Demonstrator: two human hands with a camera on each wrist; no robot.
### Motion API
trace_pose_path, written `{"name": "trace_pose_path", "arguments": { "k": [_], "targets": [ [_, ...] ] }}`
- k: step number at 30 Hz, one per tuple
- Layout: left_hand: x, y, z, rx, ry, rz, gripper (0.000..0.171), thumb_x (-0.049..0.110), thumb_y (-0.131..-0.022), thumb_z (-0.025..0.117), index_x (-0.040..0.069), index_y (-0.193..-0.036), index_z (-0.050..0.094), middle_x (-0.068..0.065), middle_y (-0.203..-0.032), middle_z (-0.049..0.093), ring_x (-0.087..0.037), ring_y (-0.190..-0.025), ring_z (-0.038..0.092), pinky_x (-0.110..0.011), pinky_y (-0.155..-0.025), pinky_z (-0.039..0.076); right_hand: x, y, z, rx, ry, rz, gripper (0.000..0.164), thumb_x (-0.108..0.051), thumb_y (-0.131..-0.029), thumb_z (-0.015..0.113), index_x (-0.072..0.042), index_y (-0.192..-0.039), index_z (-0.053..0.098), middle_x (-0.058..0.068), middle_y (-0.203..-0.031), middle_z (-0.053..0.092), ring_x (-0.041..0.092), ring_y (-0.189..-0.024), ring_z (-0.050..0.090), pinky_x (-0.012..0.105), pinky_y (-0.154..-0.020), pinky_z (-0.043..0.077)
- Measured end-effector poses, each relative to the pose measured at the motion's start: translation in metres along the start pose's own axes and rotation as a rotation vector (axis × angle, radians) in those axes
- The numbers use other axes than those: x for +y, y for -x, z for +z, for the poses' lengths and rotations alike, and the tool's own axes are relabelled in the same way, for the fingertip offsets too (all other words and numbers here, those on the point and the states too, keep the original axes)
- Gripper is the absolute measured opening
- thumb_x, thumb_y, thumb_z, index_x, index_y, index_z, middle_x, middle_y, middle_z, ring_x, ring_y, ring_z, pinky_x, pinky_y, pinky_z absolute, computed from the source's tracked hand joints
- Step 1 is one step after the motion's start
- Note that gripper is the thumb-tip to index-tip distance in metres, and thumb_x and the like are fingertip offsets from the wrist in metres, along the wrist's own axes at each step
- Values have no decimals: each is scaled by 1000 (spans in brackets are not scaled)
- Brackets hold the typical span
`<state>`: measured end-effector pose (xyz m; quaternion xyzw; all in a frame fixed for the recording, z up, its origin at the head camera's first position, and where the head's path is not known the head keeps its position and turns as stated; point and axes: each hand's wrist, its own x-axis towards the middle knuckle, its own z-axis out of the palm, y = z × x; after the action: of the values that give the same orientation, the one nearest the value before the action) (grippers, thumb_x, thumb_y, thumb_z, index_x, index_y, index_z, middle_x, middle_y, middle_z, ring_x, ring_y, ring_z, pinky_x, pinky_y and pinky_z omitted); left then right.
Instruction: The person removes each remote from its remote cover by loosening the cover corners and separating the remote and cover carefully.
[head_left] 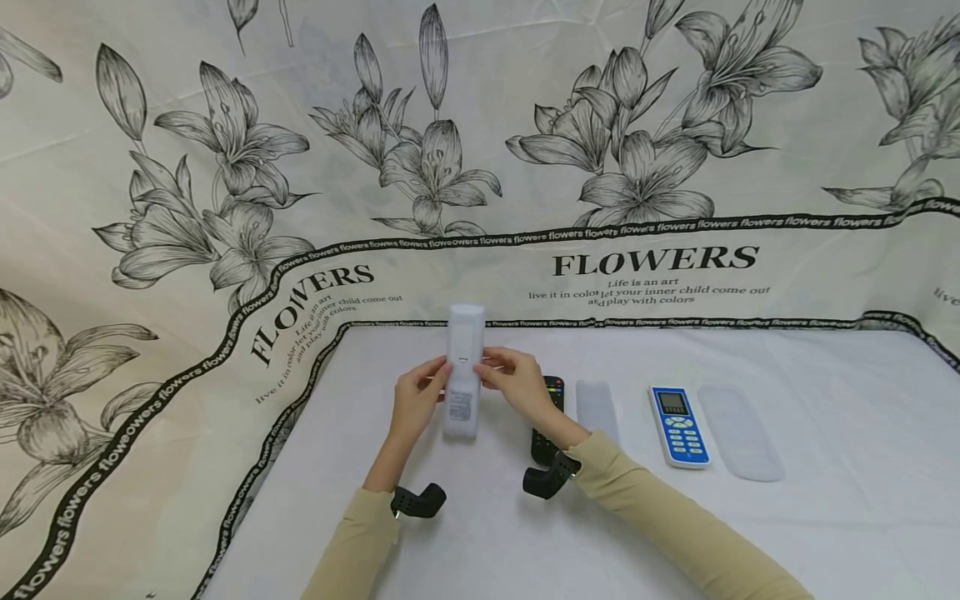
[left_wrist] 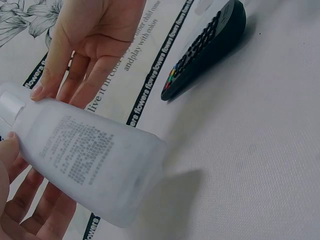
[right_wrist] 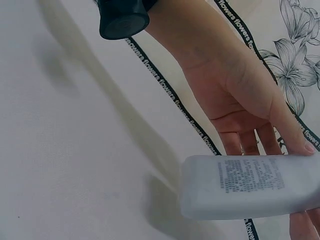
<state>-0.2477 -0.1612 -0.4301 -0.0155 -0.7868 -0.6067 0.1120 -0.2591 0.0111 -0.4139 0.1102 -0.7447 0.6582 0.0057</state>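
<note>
Both hands hold a white remote control upright above the table, its back with a printed label facing the head camera. A frosted, translucent cover appears to wrap it, its end reaching past the label in the left wrist view. My left hand pinches one long edge between thumb and fingers. From the opposite edge my right hand grips it with the thumb near the middle of the back. A black remote control lies on the table, partly hidden behind the right wrist.
Right of the black remote lies a translucent cover. A blue and white remote with a small screen is farther right, beside a wider translucent cover. White cloth covers the table; a flower-printed curtain stands behind.
</note>
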Motion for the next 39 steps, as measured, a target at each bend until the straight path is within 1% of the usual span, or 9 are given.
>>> {"name": "trace_pose_path", "arguments": {
  "k": [3, 5, 9, 13, 17, 22, 26, 32, 39],
  "targets": [
    [3, 3, 0, 0, -15, -22, 35, 25, -94, 62, 2, -120, 66, -18, -110, 69, -8, -76, 64, -25, -67, 58, 2, 1, 1, -2, -28, 39, 37, -9, -90, 66, 4, -124, 60, 25, -108, 67, 17, -86, 70, 30, -77, 58],
    [13, 8, -1, -8, -23, -35, 33, 21, -95, 61, 0, -120, 65, -20, -108, 69, -8, -74, 63, -26, -66, 58, 4, 2, 2, -1, -48, 55, 38, -10, -90, 66, 4, -124, 59, 25, -108, 67, 15, -86, 69, 30, -78, 58],
    [14, 8, -2, -31, -29, -67, 34, 18, -95, 60, -3, -121, 63, -23, -103, 68, -8, -72, 61, -27, -65, 58, 7, 4, 4, 8, -74, 76, 38, -10, -91, 65, 6, -125, 58, 25, -107, 66, 12, -82, 69, 29, -77, 58],
    [-1, 3, -1, -35, -23, -73, 35, 22, -94, 61, 1, -122, 64, -20, -101, 67, -7, -71, 61, -24, -62, 57, 9, 4, 6, 21, -74, 104, 37, -9, -91, 64, 5, -124, 58, 25, -104, 67, 9, -77, 67, 28, -75, 59],
    [-3, 3, -2, -42, -50, -82, 33, 21, -94, 62, 1, -120, 65, -17, -97, 67, -7, -69, 62, -25, -61, 58, 12, 5, 7, 8, -68, 133, 39, -7, -91, 64, 5, -127, 55, 26, -105, 67, 9, -76, 66, 28, -75, 59],
    [-4, 4, -2, -52, -95, -122, 32, 21, -94, 61, 2, -119, 65, -15, -92, 67, -8, -65, 62, -28, -61, 58, 17, 5, 7, -36, -53, 165, 43, -4, -89, 64, 6, -128, 52, 28, -107, 66, 12, -80, 66, 30, -78, 58],
    [-7, 4, -3, -68, -132, -148, 32, 22, -94, 61, 3, -120, 65, -14, -93, 67, -9, -66, 63, -30, -62, 58, 19, 5, 8, -52, -18, 193, 47, -3, -86, 67, 5, -129, 52, 27, -112, 65, 19, -88, 67, 31, -79, 58],
    [-8, 6, -5, -89, -166, -172, 32, 22, -94, 61, 3, -119, 66, -16, -100, 67, -11, -68, 64, -28, -60, 58, 20, 7, 11, -77, 33, 201, 52, 2, -81, 68, 12, -128, 49, 31, -117, 60, 36, -102, 65, 35, -80, 58],
    [-11, 8, -7, -106, -183, -197, 33, 22, -93, 62, 2, -119, 66, -16, -105, 67, -12, -70, 64, -28, -60, 57, 22, 8, 16, -87, 81, 215, 54, 3, -80, 67, 14, -129, 48, 30, -120, 58, 38, -104, 62, 36, -83, 57]
  ]
}}
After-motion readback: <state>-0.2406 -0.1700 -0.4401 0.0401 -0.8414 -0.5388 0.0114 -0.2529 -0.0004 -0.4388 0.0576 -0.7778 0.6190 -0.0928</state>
